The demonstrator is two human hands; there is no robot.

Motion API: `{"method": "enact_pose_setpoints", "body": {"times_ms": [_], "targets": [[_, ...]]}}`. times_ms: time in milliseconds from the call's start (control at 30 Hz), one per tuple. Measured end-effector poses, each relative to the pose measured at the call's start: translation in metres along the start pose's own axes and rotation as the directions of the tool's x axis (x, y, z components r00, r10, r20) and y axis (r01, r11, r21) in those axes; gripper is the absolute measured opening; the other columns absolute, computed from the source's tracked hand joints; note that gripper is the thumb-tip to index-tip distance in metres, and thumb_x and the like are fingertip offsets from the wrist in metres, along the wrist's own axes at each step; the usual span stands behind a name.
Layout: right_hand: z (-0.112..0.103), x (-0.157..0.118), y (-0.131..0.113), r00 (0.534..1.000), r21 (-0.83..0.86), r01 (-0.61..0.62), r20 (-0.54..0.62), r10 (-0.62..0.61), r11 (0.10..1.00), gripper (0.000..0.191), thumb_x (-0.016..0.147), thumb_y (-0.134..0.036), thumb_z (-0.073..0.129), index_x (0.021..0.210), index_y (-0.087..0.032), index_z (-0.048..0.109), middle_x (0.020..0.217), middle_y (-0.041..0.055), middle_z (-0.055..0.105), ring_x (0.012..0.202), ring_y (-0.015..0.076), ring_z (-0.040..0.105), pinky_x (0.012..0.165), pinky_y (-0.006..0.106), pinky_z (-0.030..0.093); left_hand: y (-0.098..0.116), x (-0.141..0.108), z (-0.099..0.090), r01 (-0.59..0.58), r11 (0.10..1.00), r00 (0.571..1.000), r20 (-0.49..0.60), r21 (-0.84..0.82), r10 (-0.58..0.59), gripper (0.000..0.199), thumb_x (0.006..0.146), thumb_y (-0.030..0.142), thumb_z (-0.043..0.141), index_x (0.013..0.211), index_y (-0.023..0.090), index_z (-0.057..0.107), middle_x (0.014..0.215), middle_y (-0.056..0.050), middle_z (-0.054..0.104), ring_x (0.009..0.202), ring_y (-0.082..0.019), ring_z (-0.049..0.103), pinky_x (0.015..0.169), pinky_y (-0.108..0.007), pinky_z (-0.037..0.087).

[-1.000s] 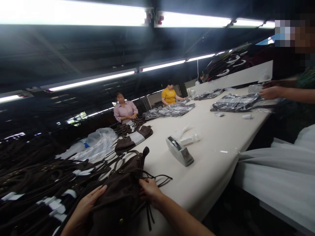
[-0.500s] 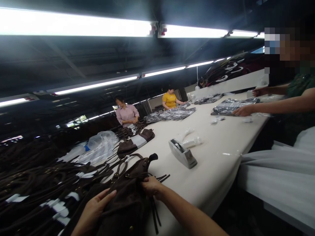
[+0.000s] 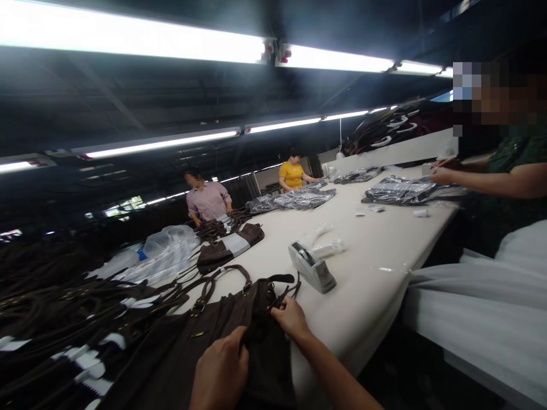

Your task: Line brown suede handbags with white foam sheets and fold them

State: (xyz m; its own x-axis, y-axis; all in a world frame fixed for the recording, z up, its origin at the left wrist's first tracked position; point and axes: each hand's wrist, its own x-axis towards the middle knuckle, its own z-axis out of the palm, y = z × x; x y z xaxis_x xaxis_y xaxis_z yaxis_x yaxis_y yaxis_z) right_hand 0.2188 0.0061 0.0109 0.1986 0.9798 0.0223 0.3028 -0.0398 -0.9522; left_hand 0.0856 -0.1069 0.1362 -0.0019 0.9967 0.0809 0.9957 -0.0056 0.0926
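A dark brown handbag (image 3: 179, 336) with looped handles and brass-coloured fittings lies at the near edge of the table. My left hand (image 3: 222, 364) is closed on the bag's side, with its thumb along the top and the other fingers hidden. At the bag's right end, my right hand (image 3: 290, 316) pinches the bag's edge beside its thin dangling straps. Just beyond that hand stands a grey tape dispenser (image 3: 311, 267).
More brown bags with white paper tags (image 3: 92, 361) are heaped on the left. A flat brown bag with a white band (image 3: 233, 245) and clear plastic (image 3: 166, 250) lie ahead. Plastic-wrapped bags (image 3: 397, 191) lie at the far right, near a co-worker (image 3: 508, 176). White fabric (image 3: 482, 307) hangs at right.
My left hand has moved right and closed on the bag. My right hand has shifted right and up to its strap end. The bag is spread wider. The co-worker's hands have come together.
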Motion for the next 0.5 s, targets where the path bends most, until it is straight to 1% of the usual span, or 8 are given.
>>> {"method": "enact_pose_setpoints", "body": {"times_ms": [67, 133, 200, 267, 300, 367, 433, 500], "targets": [[0.002, -0.002, -0.001, 0.998, -0.119, 0.050, -0.020, -0.052, 0.992, 0.029, 0.063, -0.035, 0.073, 0.081, -0.019, 0.056, 0.091, 0.0068, 0.064, 0.087, 0.0228, 0.062, 0.074, 0.029, 0.045, 0.005, -0.002, 0.002, 0.003, 1.000, 1.000, -0.001, 0.023, -0.003, 0.035, 0.086, 0.016, 0.039, 0.103, 0.027, 0.068, 0.101, -0.008, 0.074, 0.096, -0.030, 0.069, 0.075, -0.036, 0.046], [0.009, -0.004, -0.006, 0.996, -0.218, 0.077, -0.033, -0.086, 0.973, 0.037, 0.063, -0.030, 0.076, 0.093, -0.017, 0.058, 0.106, 0.0112, 0.063, 0.102, 0.0273, 0.061, 0.084, 0.033, 0.045, 0.011, -0.004, 0.007, -0.017, 0.999, 0.999, -0.029, 0.030, 0.018, 0.035, 0.086, 0.015, 0.039, 0.102, 0.026, 0.069, 0.097, -0.010, 0.075, 0.092, -0.032, 0.070, 0.071, -0.036, 0.045], [0.019, -0.003, -0.012, 0.994, -0.290, 0.104, 0.000, -0.109, 0.951, 0.028, 0.072, -0.021, 0.069, 0.099, -0.017, 0.060, 0.112, 0.0141, 0.062, 0.110, 0.0284, 0.059, 0.089, 0.034, 0.044, 0.024, -0.006, 0.016, -0.071, 0.996, 0.997, -0.034, 0.050, 0.073, 0.039, 0.085, 0.010, 0.036, 0.102, 0.021, 0.069, 0.092, -0.012, 0.074, 0.088, -0.032, 0.070, 0.068, -0.036, 0.045], [0.027, -0.001, -0.017, 0.989, -0.323, 0.143, 0.073, -0.126, 0.936, 0.017, 0.082, -0.013, 0.054, 0.097, -0.018, 0.062, 0.109, 0.0149, 0.065, 0.108, 0.0271, 0.061, 0.086, 0.035, 0.044, 0.041, -0.010, 0.027, -0.103, 0.991, 0.995, -0.007, 0.086, 0.104, 0.045, 0.083, 0.002, 0.030, 0.101, 0.014, 0.069, 0.089, -0.015, 0.074, 0.086, -0.031, 0.070, 0.069, -0.035, 0.045], [0.028, 0.000, -0.018, 0.985, -0.321, 0.160, 0.111, -0.131, 0.934, 0.019, 0.085, -0.010, 0.048, 0.094, -0.019, 0.063, 0.104, 0.0140, 0.067, 0.103, 0.0260, 0.063, 0.083, 0.035, 0.044, 0.049, -0.013, 0.033, -0.104, 0.989, 0.995, 0.003, 0.102, 0.105, 0.047, 0.083, -0.001, 0.027, 0.100, 0.012, 0.068, 0.089, -0.015, 0.073, 0.086, -0.029, 0.070, 0.070, -0.035, 0.046], [0.027, 0.005, -0.016, 0.977, -0.294, 0.182, 0.159, -0.140, 0.938, 0.018, 0.083, -0.011, 0.050, 0.086, -0.020, 0.064, 0.092, 0.0095, 0.070, 0.091, 0.0238, 0.066, 0.074, 0.032, 0.045, 0.058, -0.017, 0.043, -0.087, 0.991, 0.996, -0.016, 0.098, 0.089, 0.048, 0.084, -0.001, 0.025, 0.104, 0.012, 0.067, 0.094, -0.014, 0.072, 0.089, -0.027, 0.070, 0.077, -0.034, 0.047], [0.021, 0.010, -0.011, 0.976, -0.267, 0.192, 0.156, -0.155, 0.944, 0.013, 0.074, -0.011, 0.059, 0.081, -0.020, 0.063, 0.084, 0.0054, 0.070, 0.083, 0.0216, 0.065, 0.069, 0.028, 0.043, 0.057, -0.021, 0.051, -0.062, 0.998, 0.997, -0.048, 0.013, 0.063, 0.044, 0.088, 0.006, 0.030, 0.117, 0.013, 0.063, 0.106, -0.013, 0.071, 0.099, -0.025, 0.067, 0.084, -0.033, 0.047], [0.014, 0.016, -0.008, 0.981, -0.255, 0.175, 0.123, -0.148, 0.951, 0.015, 0.067, -0.007, 0.061, 0.077, -0.019, 0.063, 0.080, 0.0047, 0.070, 0.080, 0.0199, 0.064, 0.066, 0.026, 0.041, 0.048, -0.026, 0.061, -0.037, 0.996, 0.998, -0.044, -0.080, 0.034, 0.047, 0.088, 0.011, 0.036, 0.131, 0.014, 0.055, 0.122, -0.012, 0.065, 0.111, -0.023, 0.062, 0.090, -0.030, 0.046]]}}
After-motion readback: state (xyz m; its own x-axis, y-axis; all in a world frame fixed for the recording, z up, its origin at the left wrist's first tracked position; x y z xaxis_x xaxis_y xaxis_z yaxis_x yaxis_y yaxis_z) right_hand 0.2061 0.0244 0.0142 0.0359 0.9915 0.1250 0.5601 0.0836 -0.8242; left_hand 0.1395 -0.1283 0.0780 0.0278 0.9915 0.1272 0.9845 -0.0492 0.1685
